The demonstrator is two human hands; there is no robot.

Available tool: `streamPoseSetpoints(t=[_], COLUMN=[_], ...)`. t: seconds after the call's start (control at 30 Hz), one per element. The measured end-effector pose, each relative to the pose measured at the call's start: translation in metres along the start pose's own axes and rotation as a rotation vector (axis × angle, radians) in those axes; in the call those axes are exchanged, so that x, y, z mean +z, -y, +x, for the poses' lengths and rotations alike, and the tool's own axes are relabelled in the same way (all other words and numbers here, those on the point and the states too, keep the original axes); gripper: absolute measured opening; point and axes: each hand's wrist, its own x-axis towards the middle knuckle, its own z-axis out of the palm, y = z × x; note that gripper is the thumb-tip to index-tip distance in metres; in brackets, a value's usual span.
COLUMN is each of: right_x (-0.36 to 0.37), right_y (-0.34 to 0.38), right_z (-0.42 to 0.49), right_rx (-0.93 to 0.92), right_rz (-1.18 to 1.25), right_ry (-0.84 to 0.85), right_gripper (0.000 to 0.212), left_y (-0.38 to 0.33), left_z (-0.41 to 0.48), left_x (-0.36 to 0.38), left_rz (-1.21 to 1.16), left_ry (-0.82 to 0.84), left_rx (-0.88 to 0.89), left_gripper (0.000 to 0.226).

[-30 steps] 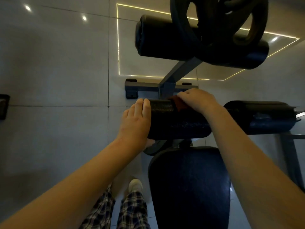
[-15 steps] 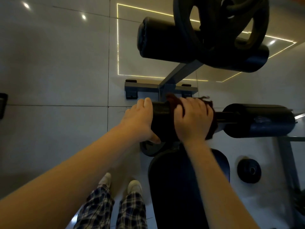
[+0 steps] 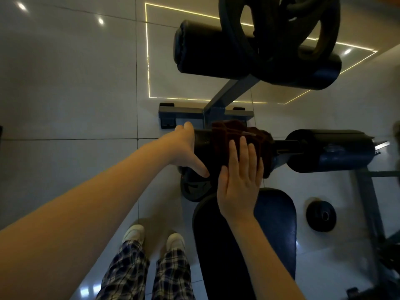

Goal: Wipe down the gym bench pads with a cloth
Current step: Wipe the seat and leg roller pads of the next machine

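Head view is looking straight down over my arms onto the leg rollers. My left hand (image 3: 184,146) is gripping the outer end of the near roller pad (image 3: 203,146), with the fingers curling over its far edge and the thumb lying across its near side. A dark red cloth (image 3: 229,135) is draping over the inner half of that same pad, bunching along the top and reaching the pad's inner edge. My right hand (image 3: 240,182) is lying flat on the cloth, fingers straight and close together, pressing it against the near face of the pad without gripping anything.

Just past the cloth's right edge, a bare bar (image 3: 287,146) is bridging the gap to the right roller pad (image 3: 331,150), which is sitting apart from both hands. Under my right wrist the seat pad (image 3: 275,230) is rounding off, its front edge close beneath the rollers. The far roller pad (image 3: 205,50) is lying well beyond, with a large weight plate (image 3: 279,29) overlapping its right half.

Open floor (image 3: 65,83) is stretching away to the left of my left hand. On the right, a small plate (image 3: 321,215) is lying on the floor just beside the seat pad's edge.
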Motion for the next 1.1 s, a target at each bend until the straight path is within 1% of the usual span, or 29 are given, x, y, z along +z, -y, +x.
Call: streamPoseSetpoints(t=[0.07,0.13,0.17,0.2,0.27,0.3,0.33,0.37,0.4,0.47,0.53,0.6,0.67,0.77,0.83,0.9,0.93,0.97,1.03,1.07,1.1], right_x=[0.003,-0.004,-0.009,-0.012,-0.015,-0.014,-0.012,-0.01,-0.011,-0.013,-0.017,-0.017,-0.011,0.004,0.009,0.008,0.006,0.003,-0.001,-0.003,-0.003], right_y=[0.003,0.003,0.003,0.002,-0.001,-0.003,-0.004,-0.005,-0.006,-0.008,-0.006,-0.002,0.001,0.012,0.015,0.012,0.009,0.006,0.003,0.004,0.005], right_z=[0.011,0.044,0.066,0.088,0.128,0.142,0.15,0.152,0.148,0.125,0.093,0.059,0.028,-0.002,-0.001,0.014,0.024,0.033,0.046,0.049,0.05], right_rx=[0.014,0.015,0.01,0.003,0.04,0.073,0.086,0.073,0.036,-0.038,-0.01,0.024,0.046,0.078,0.086,0.059,0.041,0.028,0.012,0.005,-0.001], right_rz=[0.018,0.001,-0.014,-0.029,-0.081,-0.106,-0.122,-0.141,-0.163,-0.111,0.03,0.064,0.065,0.078,0.068,0.034,0.017,0.006,0.004,0.01,0.019], right_ry=[-0.057,-0.048,0.019,0.139,0.491,0.627,0.69,0.697,0.658,0.459,0.256,0.134,0.052,-0.029,-0.07,-0.085,-0.079,-0.065,-0.031,-0.015,-0.003], right_gripper=[0.05,0.047,0.043,0.04,0.04,0.04,0.039,0.037,0.037,0.037,0.042,0.051,0.053,0.052,0.051,0.05,0.049,0.049,0.05,0.051,0.052], left_y=[0.003,0.007,0.008,0.009,0.009,0.011,0.014,0.018,0.021,0.027,0.032,0.033,0.034,0.034,0.032,0.027,0.024,0.022,0.016,0.014,0.013], left_z=[0.005,0.011,0.014,0.016,0.016,0.016,0.015,0.013,0.012,0.008,0.008,0.008,0.009,0.007,0.005,0.003,0.0,-0.003,-0.016,-0.026,-0.037], left_x=[-0.004,-0.01,-0.013,-0.015,-0.02,-0.02,-0.018,-0.016,-0.011,-0.001,0.005,0.007,0.007,0.009,0.009,0.011,0.012,0.015,0.02,0.024,0.028], left_rz=[-0.044,-0.065,-0.063,-0.077,-0.144,-0.181,-0.22,-0.264,-0.31,-0.401,-0.486,-0.534,-0.548,-0.546,-0.546,-0.505,-0.441,-0.316,0.081,0.27,0.415], left_ry=[0.049,0.101,0.132,0.163,0.204,0.204,0.197,0.182,0.163,0.113,0.093,0.106,0.108,0.104,0.099,0.036,-0.048,-0.161,-0.405,-0.484,-0.519], left_rx=[-0.023,-0.051,-0.061,-0.068,-0.078,-0.081,-0.072,-0.046,-0.016,0.057,0.089,0.111,0.103,0.108,0.102,0.064,0.046,0.046,0.097,0.149,0.198], left_gripper=[0.098,0.089,0.086,0.088,0.108,0.117,0.118,0.114,0.107,0.099,0.097,0.094,0.095,0.094,0.092,0.083,0.077,0.072,0.073,0.075,0.08])
